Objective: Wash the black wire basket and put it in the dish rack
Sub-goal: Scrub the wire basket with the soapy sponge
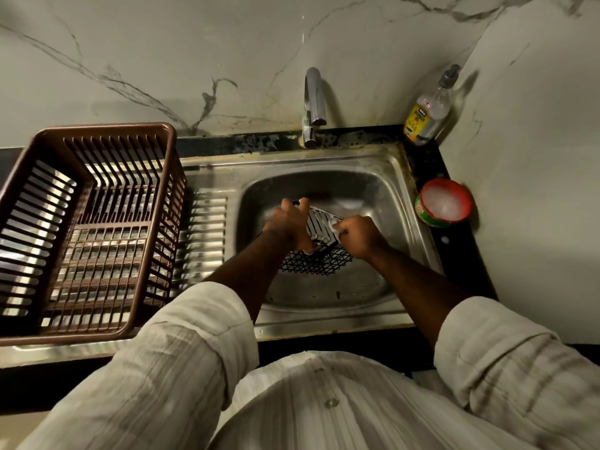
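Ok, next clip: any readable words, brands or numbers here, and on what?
Soap bottle, yellow label: "DISHWASH GEL", only just legible; the brand patch above it is blurred.
Same bottle, small white sticker: too small to read.
Red-rimmed tub, green side: red letters, unreadable.
Nothing else carries text.

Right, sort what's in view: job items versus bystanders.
In use: black wire basket, left hand, right hand with a soapy scrubber, sink, dish rack.
Idle: tap, shut off; dishwash gel bottle; red soap tub.
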Motion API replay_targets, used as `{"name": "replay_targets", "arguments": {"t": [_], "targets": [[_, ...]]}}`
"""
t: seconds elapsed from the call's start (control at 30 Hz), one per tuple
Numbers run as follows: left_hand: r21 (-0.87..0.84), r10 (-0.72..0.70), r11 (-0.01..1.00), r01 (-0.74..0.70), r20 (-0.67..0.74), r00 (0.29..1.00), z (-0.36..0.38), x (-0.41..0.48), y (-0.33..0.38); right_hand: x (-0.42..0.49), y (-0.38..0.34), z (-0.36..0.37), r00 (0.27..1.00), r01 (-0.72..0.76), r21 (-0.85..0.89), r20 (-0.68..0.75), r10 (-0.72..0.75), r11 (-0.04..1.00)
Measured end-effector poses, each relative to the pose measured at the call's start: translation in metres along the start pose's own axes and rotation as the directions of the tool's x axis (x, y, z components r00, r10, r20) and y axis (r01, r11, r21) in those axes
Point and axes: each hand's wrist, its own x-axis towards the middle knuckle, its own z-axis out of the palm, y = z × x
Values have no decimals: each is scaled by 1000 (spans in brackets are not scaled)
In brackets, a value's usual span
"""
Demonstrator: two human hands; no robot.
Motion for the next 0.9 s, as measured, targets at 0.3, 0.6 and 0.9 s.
{"name": "replay_targets", "arguments": {"t": [0.3, 0.6, 0.9], "targets": [[-26, -20, 999, 20, 12, 1000, 2, 3, -12, 5, 3, -16, 988, -105, 54, -108, 111, 993], [-53, -21, 998, 21, 10, 1000, 1, -2, -16, 10, 1, 10, 995, -89, 27, -48, 90, 996], [-8, -4, 1000, 4, 13, 1000, -1, -2, -18, 11, 4, -14, 960, -28, -93, 275, 53, 995]]}}
